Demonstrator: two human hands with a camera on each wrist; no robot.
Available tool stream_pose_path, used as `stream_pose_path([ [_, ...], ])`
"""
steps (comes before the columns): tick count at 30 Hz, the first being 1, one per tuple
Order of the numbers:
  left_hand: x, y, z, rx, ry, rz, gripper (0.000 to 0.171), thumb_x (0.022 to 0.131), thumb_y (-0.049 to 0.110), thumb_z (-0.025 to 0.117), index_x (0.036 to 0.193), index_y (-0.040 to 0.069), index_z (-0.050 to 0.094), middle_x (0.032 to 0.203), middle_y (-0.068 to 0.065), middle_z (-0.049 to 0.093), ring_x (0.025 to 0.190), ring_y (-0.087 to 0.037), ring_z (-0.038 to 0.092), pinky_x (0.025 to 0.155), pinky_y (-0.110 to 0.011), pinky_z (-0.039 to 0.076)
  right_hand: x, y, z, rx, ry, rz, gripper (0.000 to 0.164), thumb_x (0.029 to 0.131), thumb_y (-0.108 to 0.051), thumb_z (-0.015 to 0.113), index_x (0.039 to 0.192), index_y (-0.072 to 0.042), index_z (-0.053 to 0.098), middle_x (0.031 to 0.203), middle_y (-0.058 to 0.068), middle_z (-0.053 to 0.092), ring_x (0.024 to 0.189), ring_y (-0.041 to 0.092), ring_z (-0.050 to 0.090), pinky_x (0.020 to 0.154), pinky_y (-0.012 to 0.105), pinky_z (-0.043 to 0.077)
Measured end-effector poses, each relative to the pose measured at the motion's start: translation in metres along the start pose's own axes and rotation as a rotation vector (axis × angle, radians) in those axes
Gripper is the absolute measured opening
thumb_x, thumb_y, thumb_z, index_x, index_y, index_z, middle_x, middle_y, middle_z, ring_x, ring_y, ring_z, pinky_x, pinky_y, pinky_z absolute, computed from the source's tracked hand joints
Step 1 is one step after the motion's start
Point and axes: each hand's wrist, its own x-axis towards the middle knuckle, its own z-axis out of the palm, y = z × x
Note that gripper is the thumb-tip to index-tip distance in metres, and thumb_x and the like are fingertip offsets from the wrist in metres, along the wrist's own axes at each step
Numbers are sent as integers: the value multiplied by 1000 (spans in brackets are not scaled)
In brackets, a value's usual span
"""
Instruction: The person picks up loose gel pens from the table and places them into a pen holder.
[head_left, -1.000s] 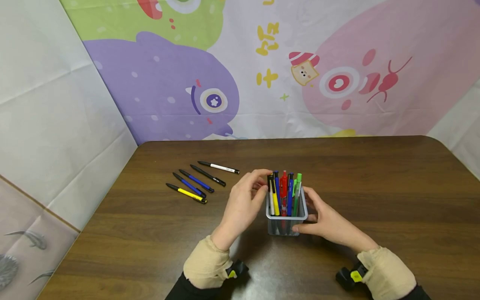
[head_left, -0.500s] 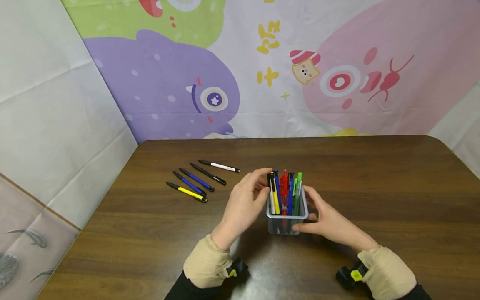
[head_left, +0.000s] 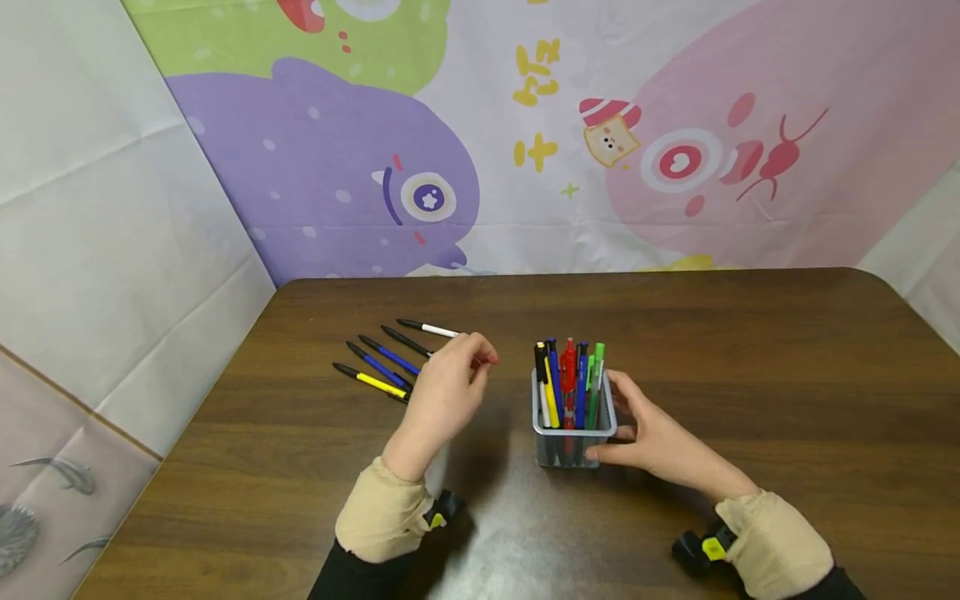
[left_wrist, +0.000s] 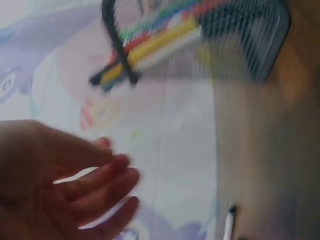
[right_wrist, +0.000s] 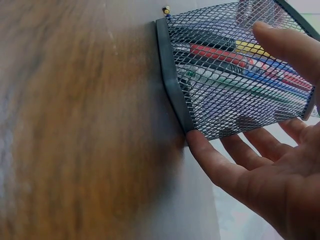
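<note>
A mesh pen holder (head_left: 549,451) stands upright on the table, filled with several pens, among them a red pen (head_left: 570,367) and a yellow pen (head_left: 552,400). My right hand (head_left: 660,442) holds it from the right, thumb on the front wall and fingers along the side. In the right wrist view those fingers (right_wrist: 215,157) touch the mesh and the dark base rim (right_wrist: 175,95). My left hand (head_left: 446,383) is raised left of the holder, fingers loosely bent and nothing between them. It overlaps the ends of the loose pens in the head view.
On the left lie a yellow pen (head_left: 375,383), two blue pens, a black pen (head_left: 405,338) and a white pen (head_left: 437,330), roughly parallel. A cartoon-printed cloth (head_left: 525,233) hangs behind the table's far edge. Each wrist wears a small black camera.
My left hand has let go at the holder's left side and moved left toward the loose pens. The right hand and the holder stay in place.
</note>
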Motion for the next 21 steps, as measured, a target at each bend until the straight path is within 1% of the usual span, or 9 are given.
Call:
stream_pose_path([
  [4,-3,-16,-11,143,-158,-26,9,83,4,58,88,11,60,84,-1,59,73,-16,57,62,-33,47,0,-1,0,-4,3,-1,85,74,-22,74,140,-17,20,134,19,33,116,34,44,78,31,49],
  [6,-4,-22,-14,209,-221,-25,10,83,3,57,89,10,61,85,-3,60,72,-19,58,60,-34,47,0,-1,0,-5,4,2,86,74,-22,74,140,-17,20,135,18,33,116,33,44,78,31,49],
  [7,-5,-26,-15,238,-241,-22,11,83,2,56,89,10,61,84,-3,59,71,-20,58,58,-34,47,-1,-1,0,-4,2,2,86,74,-23,74,140,-17,20,135,18,33,116,34,44,78,31,49],
  [10,-6,-34,-14,308,-258,-10,13,81,0,55,87,9,62,82,-6,60,70,-24,59,56,-37,47,-1,-1,0,-2,2,4,86,74,-23,74,140,-17,19,135,18,33,116,34,44,79,31,49],
  [13,-6,-42,-12,366,-273,-23,17,77,-6,57,87,8,61,84,-8,61,74,-27,60,59,-40,48,-1,-1,0,5,0,6,86,74,-22,74,140,-17,19,135,19,33,115,33,44,78,30,50],
  [15,-7,-47,-11,415,-278,-46,19,74,-8,59,86,7,60,85,-9,61,77,-30,60,62,-42,49,0,0,0,12,-1,-1,86,74,-22,74,140,-16,19,135,20,33,115,34,44,78,30,50],
  [17,-8,-53,-9,470,-285,-73,19,74,-8,59,88,4,59,88,-12,61,79,-31,59,63,-44,49,0,0,0,19,-6,-13,87,74,-22,74,141,-14,18,135,22,33,115,34,45,77,30,50],
  [19,-10,-58,-7,505,-287,-107,17,75,-7,59,89,2,58,89,-14,60,80,-33,59,63,-46,49,0,1,0,23,-6,-19,88,74,-22,74,141,-14,18,135,22,34,115,34,44,77,30,50],
  [21,-12,-61,-6,520,-293,-142,14,78,-6,57,92,0,58,91,-17,60,80,-35,58,64,-47,50,0,1,0,29,-8,-23,88,74,-21,74,141,-13,18,135,22,34,116,34,44,77,31,50],
])
